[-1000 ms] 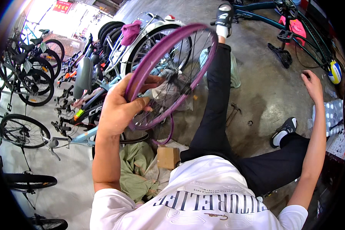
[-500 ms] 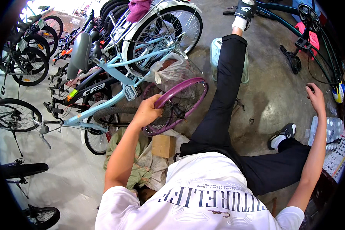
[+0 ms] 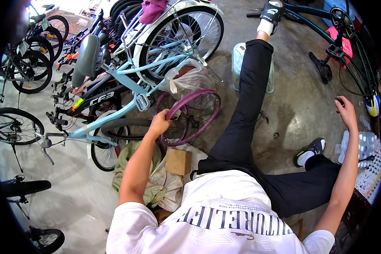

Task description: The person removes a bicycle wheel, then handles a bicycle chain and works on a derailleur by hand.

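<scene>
My left hand (image 3: 160,123) is closed on the near-left edge of a purple bicycle wheel rim (image 3: 211,120), which has no tire on it. The rim is tilted, with dark spokes inside. Behind it shows another purple curve, perhaps a second rim; the overlap makes this hard to tell. A clear plastic bag (image 3: 188,80) with something reddish-brown in it touches the far side. Out to the right, my right hand (image 3: 346,111) hangs in the air with fingers loosely bent and apart, holding nothing.
A light blue bicycle (image 3: 127,108) stands left of the wheel, a black tire (image 3: 125,128) beside it. A cardboard box (image 3: 178,162) sits on sacking near my hip. A clear plastic container (image 3: 238,63) is beside my outstretched leg. At the right are a dark bicycle (image 3: 360,72) and plastic bottles (image 3: 365,142).
My left hand has shifted slightly left with the purple rim, which has swung left and lower, toward the other purple curve. My right hand has barely moved.
</scene>
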Demonstrator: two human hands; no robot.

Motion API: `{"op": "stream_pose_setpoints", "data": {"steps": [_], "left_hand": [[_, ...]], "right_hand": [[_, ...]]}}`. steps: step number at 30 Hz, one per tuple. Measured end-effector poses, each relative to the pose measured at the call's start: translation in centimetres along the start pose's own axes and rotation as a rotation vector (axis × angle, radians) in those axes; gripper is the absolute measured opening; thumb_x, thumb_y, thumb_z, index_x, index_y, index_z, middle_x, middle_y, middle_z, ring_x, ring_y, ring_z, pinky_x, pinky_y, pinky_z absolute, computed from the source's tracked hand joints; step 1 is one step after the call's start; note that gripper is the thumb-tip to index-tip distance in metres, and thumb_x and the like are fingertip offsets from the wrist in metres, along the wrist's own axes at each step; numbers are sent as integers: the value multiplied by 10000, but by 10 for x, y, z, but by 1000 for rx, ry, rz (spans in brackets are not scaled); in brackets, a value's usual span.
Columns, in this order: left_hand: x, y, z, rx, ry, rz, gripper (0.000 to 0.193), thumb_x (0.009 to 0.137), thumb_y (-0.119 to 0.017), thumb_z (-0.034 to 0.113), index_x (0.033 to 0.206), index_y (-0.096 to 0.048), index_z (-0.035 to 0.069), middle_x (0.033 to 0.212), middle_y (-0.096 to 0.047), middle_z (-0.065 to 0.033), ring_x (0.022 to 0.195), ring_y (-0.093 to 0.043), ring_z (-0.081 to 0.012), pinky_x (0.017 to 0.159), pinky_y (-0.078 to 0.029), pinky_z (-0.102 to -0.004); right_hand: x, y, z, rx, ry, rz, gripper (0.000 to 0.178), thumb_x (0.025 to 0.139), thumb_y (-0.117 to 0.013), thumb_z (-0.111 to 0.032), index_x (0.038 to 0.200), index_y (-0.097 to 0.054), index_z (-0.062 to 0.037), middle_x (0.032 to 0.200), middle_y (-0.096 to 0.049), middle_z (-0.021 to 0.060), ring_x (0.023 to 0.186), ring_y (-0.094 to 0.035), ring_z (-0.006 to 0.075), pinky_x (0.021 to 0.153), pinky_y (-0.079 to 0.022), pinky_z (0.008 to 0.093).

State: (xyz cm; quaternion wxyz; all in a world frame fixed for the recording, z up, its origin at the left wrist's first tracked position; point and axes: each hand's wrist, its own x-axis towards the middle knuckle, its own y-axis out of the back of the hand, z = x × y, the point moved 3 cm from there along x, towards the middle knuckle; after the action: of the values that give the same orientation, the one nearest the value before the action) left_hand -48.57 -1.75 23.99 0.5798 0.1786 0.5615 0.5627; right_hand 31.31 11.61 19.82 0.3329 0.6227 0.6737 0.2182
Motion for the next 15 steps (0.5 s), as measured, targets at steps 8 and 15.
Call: {"op": "stream_pose_setpoints", "data": {"steps": [8,15], "left_hand": [[30,19,-30,112,179,103,602,880,-719,284,1409,-542,59,1239,-680,-250,1189,-638,-401,1005,-494,-466],[51,16,-42,348,232,144,612,911,-695,337,1416,-508,48,1269,-667,-245,1196,-623,-418,1003,-490,-499]], "right_hand": [[-3,-4,-18,-1,23,-50,301,976,-636,-251,1143,-658,-2,953,-708,103,741,-655,168,666,-538,327],[-12,-6,-37,-37,10,-101,316,960,-647,-252,1135,-659,10,900,-687,115,745,-656,180,699,-519,336]]}}
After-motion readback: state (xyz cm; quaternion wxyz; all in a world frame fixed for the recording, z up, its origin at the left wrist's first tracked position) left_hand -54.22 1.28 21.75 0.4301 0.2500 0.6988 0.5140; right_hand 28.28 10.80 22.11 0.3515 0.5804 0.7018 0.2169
